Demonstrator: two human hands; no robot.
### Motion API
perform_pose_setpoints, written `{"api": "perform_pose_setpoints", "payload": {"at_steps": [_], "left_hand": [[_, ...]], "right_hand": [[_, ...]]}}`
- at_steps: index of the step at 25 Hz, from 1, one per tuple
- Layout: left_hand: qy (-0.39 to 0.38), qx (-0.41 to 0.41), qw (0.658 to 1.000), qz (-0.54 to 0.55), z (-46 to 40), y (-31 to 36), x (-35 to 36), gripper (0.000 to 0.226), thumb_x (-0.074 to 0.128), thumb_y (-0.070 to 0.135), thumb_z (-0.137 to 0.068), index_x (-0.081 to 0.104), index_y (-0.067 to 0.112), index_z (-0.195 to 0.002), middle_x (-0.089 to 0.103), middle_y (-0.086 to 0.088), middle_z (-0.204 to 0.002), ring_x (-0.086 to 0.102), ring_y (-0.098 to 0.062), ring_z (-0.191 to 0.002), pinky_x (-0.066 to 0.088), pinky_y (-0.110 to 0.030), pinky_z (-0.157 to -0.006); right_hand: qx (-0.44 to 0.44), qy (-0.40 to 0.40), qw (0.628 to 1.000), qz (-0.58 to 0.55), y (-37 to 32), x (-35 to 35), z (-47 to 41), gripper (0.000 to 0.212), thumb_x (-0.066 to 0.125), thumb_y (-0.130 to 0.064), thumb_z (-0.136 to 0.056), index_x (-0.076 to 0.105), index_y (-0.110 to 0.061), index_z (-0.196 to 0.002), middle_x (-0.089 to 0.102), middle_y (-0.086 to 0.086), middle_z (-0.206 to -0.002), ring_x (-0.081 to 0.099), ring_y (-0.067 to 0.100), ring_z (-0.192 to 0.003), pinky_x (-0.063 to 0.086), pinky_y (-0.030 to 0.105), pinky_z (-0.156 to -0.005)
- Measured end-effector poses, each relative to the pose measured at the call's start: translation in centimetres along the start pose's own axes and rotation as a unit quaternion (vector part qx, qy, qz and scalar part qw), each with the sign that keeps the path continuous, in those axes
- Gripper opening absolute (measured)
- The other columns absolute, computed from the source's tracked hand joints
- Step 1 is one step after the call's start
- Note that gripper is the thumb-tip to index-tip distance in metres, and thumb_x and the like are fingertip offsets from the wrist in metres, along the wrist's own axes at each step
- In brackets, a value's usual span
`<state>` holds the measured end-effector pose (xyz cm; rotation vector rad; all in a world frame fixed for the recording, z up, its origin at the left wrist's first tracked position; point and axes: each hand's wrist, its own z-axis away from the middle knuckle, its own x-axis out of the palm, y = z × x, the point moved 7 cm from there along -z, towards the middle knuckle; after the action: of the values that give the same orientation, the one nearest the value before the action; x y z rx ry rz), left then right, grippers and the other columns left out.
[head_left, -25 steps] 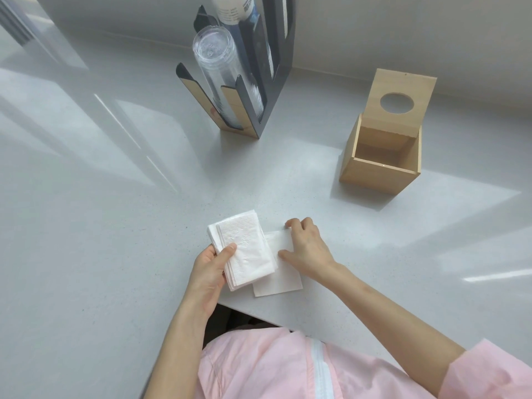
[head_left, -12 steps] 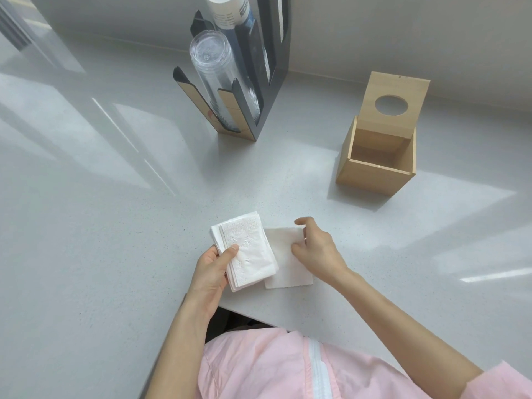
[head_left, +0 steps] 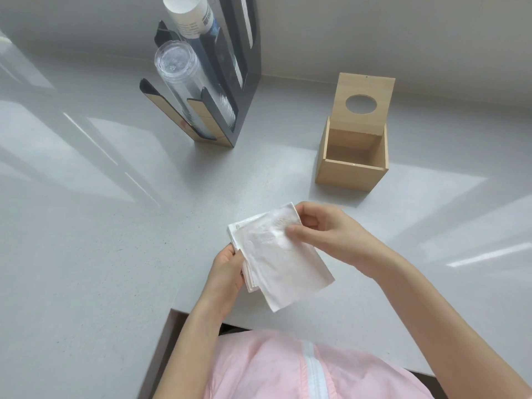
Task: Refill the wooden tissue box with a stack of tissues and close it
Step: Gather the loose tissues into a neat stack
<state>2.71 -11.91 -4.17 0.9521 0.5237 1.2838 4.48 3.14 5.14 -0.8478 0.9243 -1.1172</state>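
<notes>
Surface: pale grey counter (head_left: 100, 254) against a plain wall, sunlight streaking across it.
Box: wooden tissue box (head_left: 352, 171) sat well apart from the hands, lid (head_left: 364, 96) tipped up, nothing visible inside.
Left hand: left hand (head_left: 227, 272) gripped the stack of tissues (head_left: 240, 228) from below, above the counter edge.
Right hand: right hand (head_left: 328, 228) pinched a loose tissue (head_left: 285, 266) draped over the stack.
Done: lid open, stack in hand.
Left: squaring the stack, loading, closing, by the look of it.
Bystander: cup dispenser (head_left: 213, 79), untouched.
</notes>
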Motion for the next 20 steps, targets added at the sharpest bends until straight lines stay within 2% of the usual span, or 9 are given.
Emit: {"api": "perform_pose_setpoints", "payload": {"at_steps": [2,4,6,11,14,16,18,20], "left_hand": [[-0.021,0.002,1.0,-0.023,-0.1,0.1,1.1,0.023,0.046,0.013,-0.091,0.068,0.014,-0.095,0.069,0.0,-0.081,0.063,-0.017,-0.075,0.051,-0.022,-0.059],[-0.04,-0.014,0.999,-0.005,-0.3,-0.2,1.7,0.029,0.04,0.012,-0.094,0.064,0.005,-0.109,0.068,-0.007,-0.095,0.063,-0.021,-0.085,0.052,-0.028,-0.067],[-0.05,-0.025,0.998,0.006,-0.6,-0.3,2.2,0.032,0.037,0.01,-0.095,0.061,0.001,-0.114,0.067,-0.008,-0.097,0.063,-0.02,-0.085,0.052,-0.028,-0.068],[-0.074,-0.041,0.996,0.033,-0.9,-0.1,3.4,0.034,0.035,0.022,-0.097,0.065,0.009,-0.108,0.071,-0.003,-0.096,0.068,-0.012,-0.084,0.052,-0.031,-0.078],[-0.088,-0.055,0.993,0.058,-1.1,-0.2,4.0,0.041,0.033,0.032,-0.097,0.063,0.012,-0.116,0.07,-0.005,-0.11,0.064,-0.018,-0.103,0.047,-0.04,-0.095],[-0.098,-0.065,0.99,0.076,-1.3,-0.4,4.3,0.046,0.03,0.039,-0.097,0.058,0.012,-0.124,0.065,-0.009,-0.12,0.059,-0.022,-0.114,0.044,-0.042,-0.099],[-0.101,-0.07,0.989,0.078,-1.4,-0.6,4.4,0.046,0.031,0.039,-0.097,0.058,0.012,-0.122,0.065,-0.01,-0.121,0.06,-0.022,-0.114,0.044,-0.04,-0.099],[-0.103,-0.069,0.991,0.05,-1.4,-0.8,4.4,0.039,0.037,0.032,-0.096,0.061,0.009,-0.116,0.068,-0.011,-0.114,0.063,-0.022,-0.105,0.047,-0.038,-0.094]], "right_hand": [[0.014,0.014,1.0,-0.013,1.1,0.2,-0.6,0.014,0.056,-0.014,-0.089,0.064,-0.009,-0.1,0.068,-0.007,-0.089,0.062,0.006,-0.081,0.047,0.018,-0.076],[0.041,0.061,0.997,-0.002,2.7,-0.2,-1.2,0.015,0.055,-0.014,-0.088,0.064,-0.008,-0.1,0.066,-0.005,-0.088,0.06,0.011,-0.081,0.045,0.025,-0.076],[0.069,0.103,0.992,0.011,4.3,-0.9,-1.5,0.016,0.055,-0.013,-0.086,0.064,-0.009,-0.098,0.067,-0.003,-0.089,0.059,0.014,-0.081,0.046,0.028,-0.076],[0.089,0.141,0.986,-0.006,6.0,-1.8,-1.7,0.01,0.056,-0.013,-0.085,0.061,-0.022,-0.087,0.07,0.002,-0.102,0.061,0.016,-0.082,0.049,0.033,-0.079],[0.088,0.152,0.984,-0.008,6.2,-2.1,-1.8,0.013,0.056,-0.013,-0.085,0.059,-0.024,-0.081,0.069,0.002,-0.098,0.059,0.015,-0.076,0.047,0.029,-0.074],[0.086,0.156,0.984,0.008,6.3,-2.2,-1.9,0.01,0.055,-0.013,-0.085,0.059,-0.022,-0.083,0.067,-0.001,-0.094,0.057,0.013,-0.073,0.044,0.021,-0.067],[0.085,0.159,0.983,0.031,6.3,-2.4,-1.9,0.011,0.054,-0.013,-0.085,0.062,-0.016,-0.093,0.066,-0.001,-0.094,0.056,0.013,-0.075,0.043,0.018,-0.062],[0.086,0.158,0.983,0.044,6.5,-2.3,-1.9,0.016,0.054,-0.013,-0.085,0.062,-0.011,-0.099,0.066,0.0,-0.097,0.057,0.014,-0.078,0.043,0.017,-0.062]]}}
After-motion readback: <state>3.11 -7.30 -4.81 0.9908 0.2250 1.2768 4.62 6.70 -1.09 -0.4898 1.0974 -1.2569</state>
